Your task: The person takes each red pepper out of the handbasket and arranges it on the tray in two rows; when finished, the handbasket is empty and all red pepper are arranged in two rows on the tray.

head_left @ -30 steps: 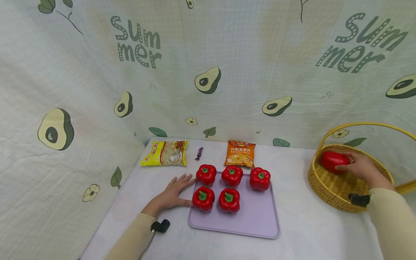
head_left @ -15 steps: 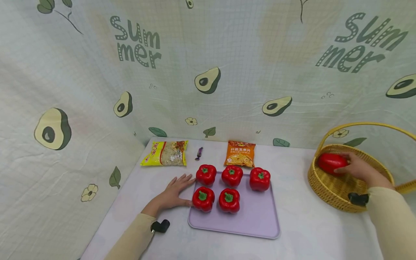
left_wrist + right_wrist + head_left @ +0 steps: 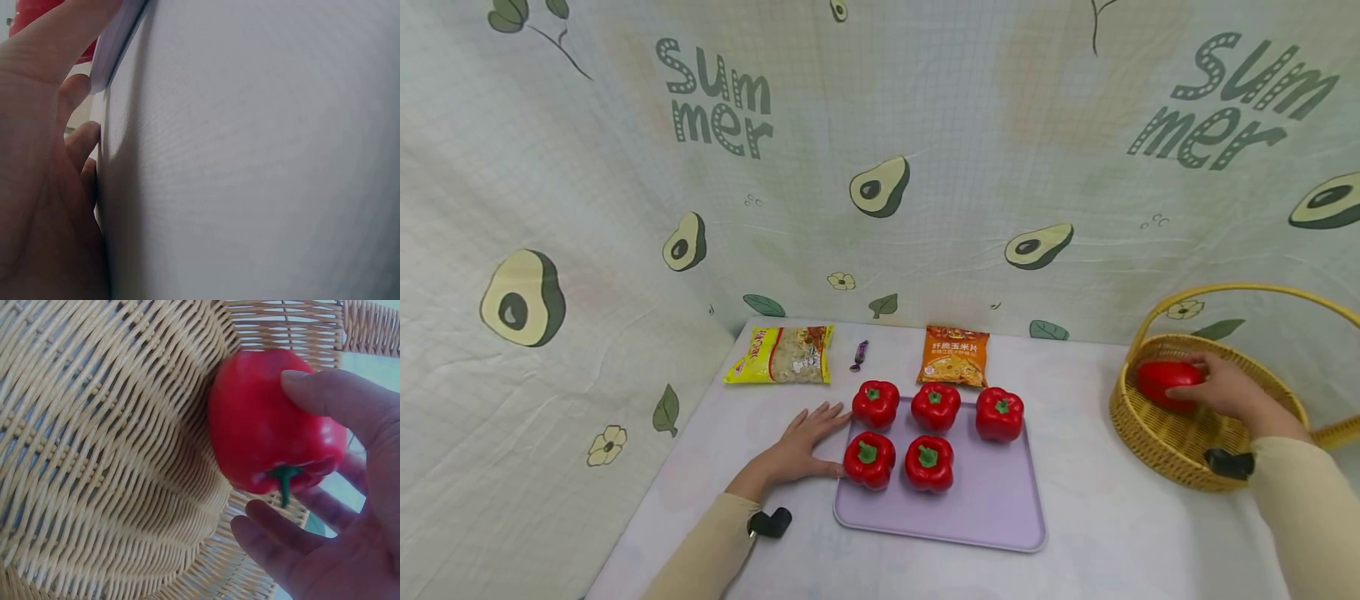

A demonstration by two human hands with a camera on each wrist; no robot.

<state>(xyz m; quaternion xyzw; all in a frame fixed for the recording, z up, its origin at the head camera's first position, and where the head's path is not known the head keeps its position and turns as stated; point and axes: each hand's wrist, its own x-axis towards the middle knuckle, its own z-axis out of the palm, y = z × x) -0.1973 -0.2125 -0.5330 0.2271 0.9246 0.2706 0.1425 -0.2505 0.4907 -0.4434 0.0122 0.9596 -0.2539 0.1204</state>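
Note:
In the head view my right hand (image 3: 1228, 390) reaches into a yellow wicker basket (image 3: 1206, 442) at the right. It holds a red bell pepper (image 3: 262, 419), thumb on one side and fingers behind, against the basket's left inner side. The pepper's green stem (image 3: 284, 481) points toward my palm's side in the right wrist view. My left hand (image 3: 801, 446) lies on the table with spread fingers, thumb and fingertips at the left edge of a lilac tray (image 3: 992, 508). Several red bell peppers stand on this tray, the nearest being a front-left pepper (image 3: 869, 460).
Behind the tray lie a yellow food packet (image 3: 786, 354), a small purple wrapped candy (image 3: 860, 356) and an orange snack packet (image 3: 955, 356). The basket's tall handle (image 3: 1255, 287) arches over it. A printed cloth (image 3: 940, 167) hangs along the back and left.
The right hand and the pepper have shifted slightly left, and the pepper sits a little lower in the basket. The left hand and tray stay put.

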